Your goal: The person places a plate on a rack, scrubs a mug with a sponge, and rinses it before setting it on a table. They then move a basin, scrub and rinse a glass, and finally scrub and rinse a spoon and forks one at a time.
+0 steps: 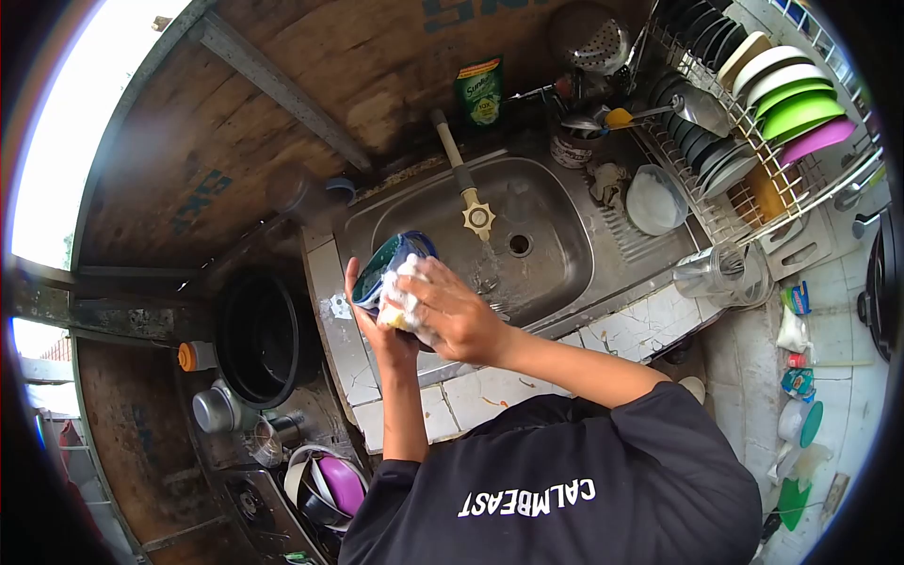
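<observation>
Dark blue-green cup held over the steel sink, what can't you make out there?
Head view:
dark blue-green cup: left hand and right hand cover most of it.
foamy white-yellow sponge: partly under the right hand.
green soap pouch: small print unreadable.

Dim interior, blown-out daylight upper left (window), heavy fisheye warp, dark vignette corners.

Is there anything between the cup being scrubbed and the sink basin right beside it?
Nothing visible. The left hand holds the cup at the near edge of the sink. The right hand presses a foamy sponge against it. The steel beside them is bare, and only the tap reaches over it.
</observation>
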A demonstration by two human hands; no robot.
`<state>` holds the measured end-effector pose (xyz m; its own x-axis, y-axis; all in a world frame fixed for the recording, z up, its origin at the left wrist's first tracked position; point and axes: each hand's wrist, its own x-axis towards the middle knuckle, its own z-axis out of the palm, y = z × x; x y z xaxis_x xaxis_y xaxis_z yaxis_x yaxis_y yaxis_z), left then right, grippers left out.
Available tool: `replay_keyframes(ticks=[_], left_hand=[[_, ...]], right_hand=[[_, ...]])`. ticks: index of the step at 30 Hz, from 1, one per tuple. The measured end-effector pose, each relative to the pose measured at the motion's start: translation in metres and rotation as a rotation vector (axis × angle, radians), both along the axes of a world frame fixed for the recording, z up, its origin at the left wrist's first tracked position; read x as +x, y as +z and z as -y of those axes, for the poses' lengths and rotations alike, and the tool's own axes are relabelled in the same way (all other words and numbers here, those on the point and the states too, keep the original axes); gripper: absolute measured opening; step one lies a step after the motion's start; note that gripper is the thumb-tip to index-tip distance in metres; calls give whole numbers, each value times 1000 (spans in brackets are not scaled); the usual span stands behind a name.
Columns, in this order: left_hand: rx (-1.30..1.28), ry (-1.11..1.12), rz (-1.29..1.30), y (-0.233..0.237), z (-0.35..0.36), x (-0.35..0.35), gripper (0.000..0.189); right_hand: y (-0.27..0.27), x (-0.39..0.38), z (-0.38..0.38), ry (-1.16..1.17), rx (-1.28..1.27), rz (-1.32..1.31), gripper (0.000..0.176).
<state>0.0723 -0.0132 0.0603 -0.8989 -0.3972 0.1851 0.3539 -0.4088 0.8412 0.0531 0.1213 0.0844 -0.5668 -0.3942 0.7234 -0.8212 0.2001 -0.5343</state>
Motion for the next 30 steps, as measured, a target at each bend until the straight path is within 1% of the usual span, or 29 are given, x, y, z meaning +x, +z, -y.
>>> replay_keyframes(ticks=[1, 3, 4, 5, 7, 8, 10, 11, 13, 14, 15, 17, 18, 19, 20, 21, 23, 24, 25, 27, 28, 29, 30], left_hand=[[-34, 15, 35, 5, -1, -1, 102], [-49, -4, 5, 17, -6, 0, 105], [-66, -6, 9, 19, -7, 2, 105], [-71, -6, 11, 20, -6, 3, 105], [29, -51, 6, 22, -4, 0, 108], [25, -56, 5, 24, -4, -1, 108], [90, -119, -4, 27, -4, -1, 110], [123, -151, 1, 27, -3, 0, 111], [118, -186, 5, 21, 1, -2, 112], [74, -250, -39, 15, 3, -4, 112], [29, -316, -78, 13, 3, -3, 113], [-19, -301, -27, 11, 2, -1, 109], [-159, -248, -39, 7, 6, -2, 103], [-300, -196, -52, 7, 12, -2, 98], [-570, -127, -51, 12, 22, 1, 85], [-814, -74, -51, 29, 22, 4, 66], [-1349, -241, -91, 60, 31, 5, 48], [-1362, -257, -191, 72, 20, 3, 31], [-1363, -256, -188, 71, 20, 4, 31], [-1283, -491, 96, 68, 25, 8, 25], [-1325, -434, -35, 59, 25, 3, 22], [-1330, -432, -35, 57, 24, 0, 22], [-1340, -384, 68, 57, 20, -1, 20]], right_hand=[[3, -11, 2, -35, -43, 30, 38], [5, -38, 6, 28, -327, 668, 34], [2, -52, 1, 97, -264, 852, 33], [-11, -58, 5, 239, -439, 881, 34], [-12, -63, 7, 210, -381, 824, 34], [-14, -62, 7, 207, -387, 822, 34], [-9, -56, 3, 327, -519, 1019, 36], [-9, -56, 0, 316, -530, 1023, 36], [-11, -59, -6, 260, -460, 971, 38], [-15, -61, -4, 331, -571, 1115, 34], [-17, -64, -5, 329, -578, 1121, 34], [-19, -74, -9, 299, -430, 1032, 29], [-18, -77, -10, 333, -456, 1044, 25], [-18, -76, -11, 333, -462, 1043, 25], [-17, -77, -13, 322, -477, 1074, 25], [-17, -79, -15, 310, -492, 1108, 24], [-20, -81, -19, 329, -465, 1107, 24], [-21, -84, -19, 352, -437, 1097, 24], [-23, -86, -17, 354, -436, 1099, 24], [-24, -89, -11, 314, -422, 1036, 25], [-19, -88, -11, 219, -316, 921, 31], [-20, -89, -7, 223, -320, 920, 31], [-15, -87, -1, 63, -239, 703, 34]])
